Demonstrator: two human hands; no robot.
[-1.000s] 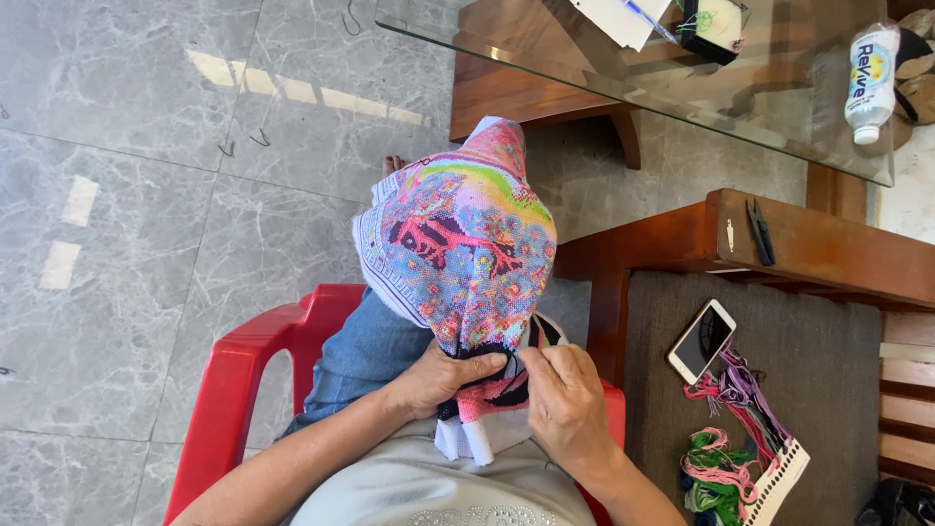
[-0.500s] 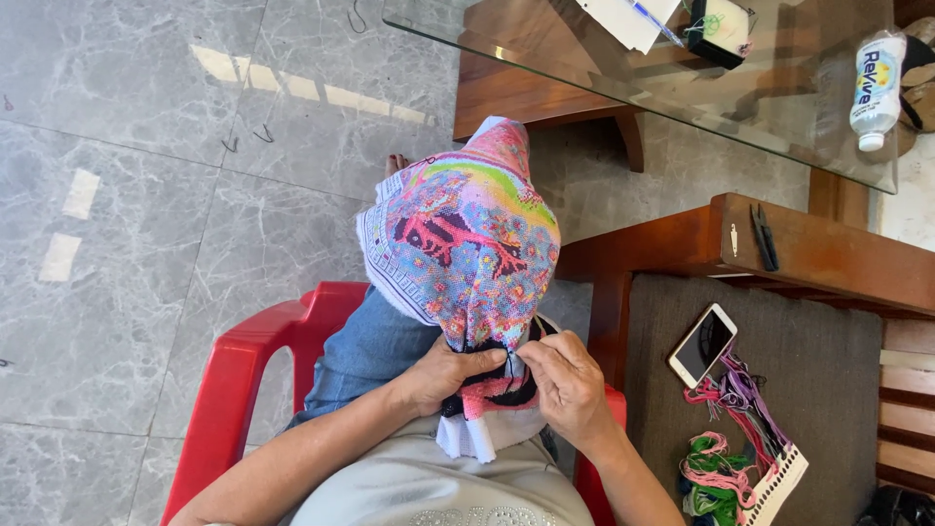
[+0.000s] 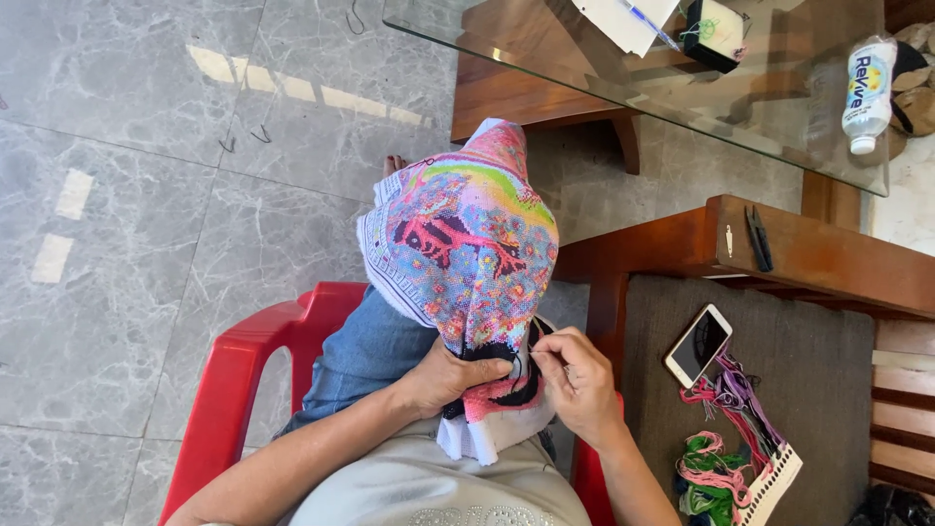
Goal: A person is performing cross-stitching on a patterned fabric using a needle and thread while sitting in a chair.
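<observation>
A colourful cross-stitch cloth (image 3: 467, 244) with pink, blue and green patches drapes over my knee. My left hand (image 3: 450, 375) grips the cloth at its lower, dark part, fingers curled round the fabric. Just to its right, my right hand (image 3: 582, 382) has its fingers pinched together against the cloth's edge, apparently on a needle too small to make out. A dark thread (image 3: 534, 341) runs from the cloth beside my right hand. The white border of the cloth (image 3: 482, 443) hangs down into my lap.
I sit on a red plastic chair (image 3: 234, 375). A wooden bench with a grey cushion (image 3: 779, 390) at right holds a phone (image 3: 698, 344), thread skeins (image 3: 726, 458) and small scissors (image 3: 759, 239). A glass table (image 3: 584, 88) ahead carries a bottle (image 3: 865, 93) and papers.
My right hand has risen a little and closed in on the cloth's edge beside my left hand. The left hand keeps its grip.
</observation>
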